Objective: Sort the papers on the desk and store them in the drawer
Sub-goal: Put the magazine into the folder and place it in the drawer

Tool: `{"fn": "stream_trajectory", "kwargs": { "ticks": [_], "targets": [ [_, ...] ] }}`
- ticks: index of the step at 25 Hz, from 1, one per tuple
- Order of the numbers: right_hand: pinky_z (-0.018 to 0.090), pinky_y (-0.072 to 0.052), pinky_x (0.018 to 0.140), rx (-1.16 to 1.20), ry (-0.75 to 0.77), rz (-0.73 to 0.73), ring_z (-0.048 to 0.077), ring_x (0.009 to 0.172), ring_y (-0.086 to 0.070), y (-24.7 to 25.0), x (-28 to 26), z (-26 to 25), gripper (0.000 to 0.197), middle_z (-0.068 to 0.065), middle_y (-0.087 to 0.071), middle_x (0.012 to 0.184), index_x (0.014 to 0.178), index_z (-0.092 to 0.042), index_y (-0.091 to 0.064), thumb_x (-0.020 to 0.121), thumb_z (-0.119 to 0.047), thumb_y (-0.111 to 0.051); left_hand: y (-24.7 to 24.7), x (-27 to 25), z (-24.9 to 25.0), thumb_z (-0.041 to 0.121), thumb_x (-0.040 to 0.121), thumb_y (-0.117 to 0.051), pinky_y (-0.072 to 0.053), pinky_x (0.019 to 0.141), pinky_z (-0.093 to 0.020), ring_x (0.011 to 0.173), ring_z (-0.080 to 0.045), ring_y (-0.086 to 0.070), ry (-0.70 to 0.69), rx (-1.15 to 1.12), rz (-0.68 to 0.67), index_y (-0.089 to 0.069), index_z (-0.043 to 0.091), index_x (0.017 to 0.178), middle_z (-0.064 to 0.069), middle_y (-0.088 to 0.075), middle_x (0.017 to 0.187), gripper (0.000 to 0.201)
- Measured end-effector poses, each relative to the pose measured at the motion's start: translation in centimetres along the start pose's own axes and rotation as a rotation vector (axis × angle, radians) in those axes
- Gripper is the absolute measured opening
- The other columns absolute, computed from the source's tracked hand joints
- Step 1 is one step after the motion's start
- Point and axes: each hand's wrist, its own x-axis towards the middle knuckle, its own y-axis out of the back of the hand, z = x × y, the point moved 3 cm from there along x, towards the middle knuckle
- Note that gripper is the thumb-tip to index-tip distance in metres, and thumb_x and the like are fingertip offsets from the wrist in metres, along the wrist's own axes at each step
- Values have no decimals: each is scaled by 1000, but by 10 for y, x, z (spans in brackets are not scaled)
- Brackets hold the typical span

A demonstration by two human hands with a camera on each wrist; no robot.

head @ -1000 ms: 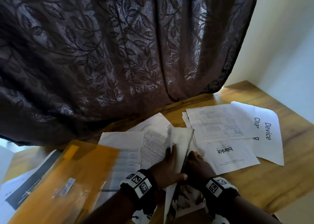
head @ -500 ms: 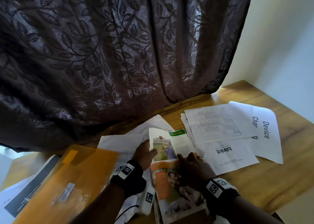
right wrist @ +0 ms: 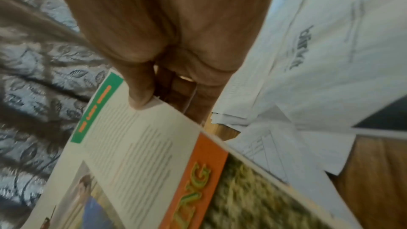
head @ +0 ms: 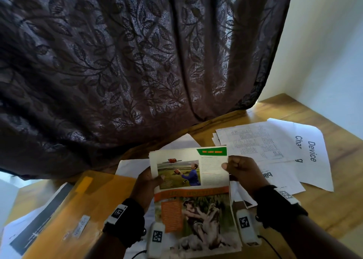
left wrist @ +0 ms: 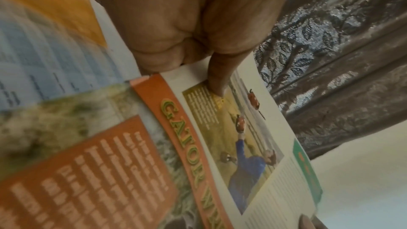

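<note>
Magazine pages (head: 193, 192) now lifted, both hands pinching.

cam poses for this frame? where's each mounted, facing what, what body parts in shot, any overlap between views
Head: worn on the head, facing forward and down at the desk, papers and curtain; shows both forearms, left hand, right hand.
Left wrist: looks along the left hand at the magazine; palm and thumb show.
Right wrist: looks along the right hand at the magazine's other edge; thumb and fingers show.
Shared: all three see the magazine and curtain.
</note>
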Motion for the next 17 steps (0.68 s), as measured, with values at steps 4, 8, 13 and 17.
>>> {"fn": "stream_trajectory", "kwargs": {
  "ticks": [4, 8, 13, 17],
  "targets": [
    [47, -62, 71, -216, -24, 44, 18, 82, -74, 0, 6, 3, 34, 7, -76, 84, 65, 9, -55, 80, -12, -78, 7, 0, -14, 6, 95, -55, -54, 89, -54, 98, -30, -70, 10, 25, 53, -66, 17, 115, -9, -75, 104, 25],
    [50, -61, 68, -179, -75, 63, 29, 77, -73, -1, 3, 16, 33, 17, -73, 82, 74, 9, -61, 82, -19, -76, 14, 0, -26, 7, 95, -56, -49, 96, -57, 105, -32, -67, 0, 61, 83, -67, 14, 118, -9, -74, 108, 26],
    [55, -59, 75, -35, -161, 64, 31, 81, -73, 0, -3, 30, 14, 12, -75, 85, 79, -5, -71, 90, -11, -66, 19, 3, -33, 12, 96, -56, -50, 94, -58, 102, -31, -68, 8, 86, 73, -68, 18, 114, -9, -74, 106, 22],
    [55, -59, 75, -57, -143, 137, 29, 81, -73, -4, -3, 40, 17, 12, -74, 81, 74, -6, -67, 85, -17, -72, 14, 7, -38, 12, 97, -53, -53, 91, -55, 100, -29, -70, 37, 58, 81, -66, 18, 114, -8, -75, 105, 22]
  ]
}}
